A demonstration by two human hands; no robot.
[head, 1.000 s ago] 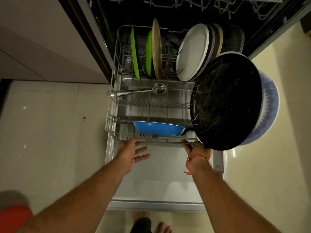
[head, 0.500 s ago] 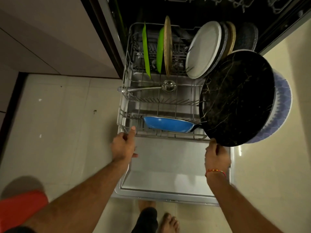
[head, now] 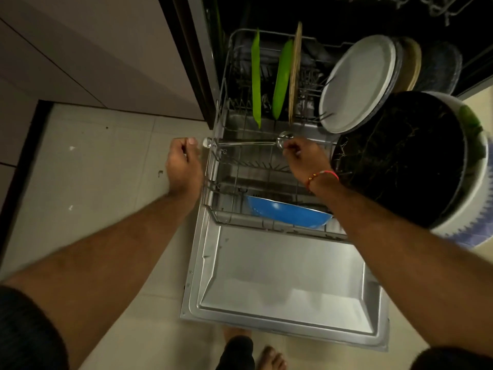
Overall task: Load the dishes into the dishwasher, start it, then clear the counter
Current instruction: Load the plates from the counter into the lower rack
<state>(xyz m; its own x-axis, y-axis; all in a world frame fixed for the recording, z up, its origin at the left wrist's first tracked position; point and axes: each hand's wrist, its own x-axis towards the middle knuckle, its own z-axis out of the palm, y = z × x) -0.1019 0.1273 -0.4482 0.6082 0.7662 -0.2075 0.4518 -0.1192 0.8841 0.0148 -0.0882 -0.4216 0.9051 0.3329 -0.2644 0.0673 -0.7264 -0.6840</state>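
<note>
The lower wire rack [head: 213,209] is pulled out over the open dishwasher door [head: 280,276]. A steel ladle [head: 248,142] lies across the rack's middle, and my right hand [head: 304,158] pinches its bowl end. Just outside the rack's left rim, my left hand [head: 184,164] hovers by the ladle's handle tip with fingers curled and holding nothing. Upright at the back stand two green plates [head: 280,78], a tan plate [head: 295,73] and a grey plate [head: 357,84]. A big black marbled plate [head: 400,156] leans at the right. A blue pan [head: 288,213] lies along the front.
A white bowl with a blue pattern [head: 472,209] sits behind the black plate at the far right. Beige cabinet fronts [head: 93,54] fill the left. Pale floor tiles [head: 93,169] lie left of the door. My bare foot [head: 272,356] stands below the door's edge.
My right hand left the black plate's lower edge and reached forward to the ladle's bowl. The left hand moved from the rack's front corner up along its left side. The camera leaned in closer.
</note>
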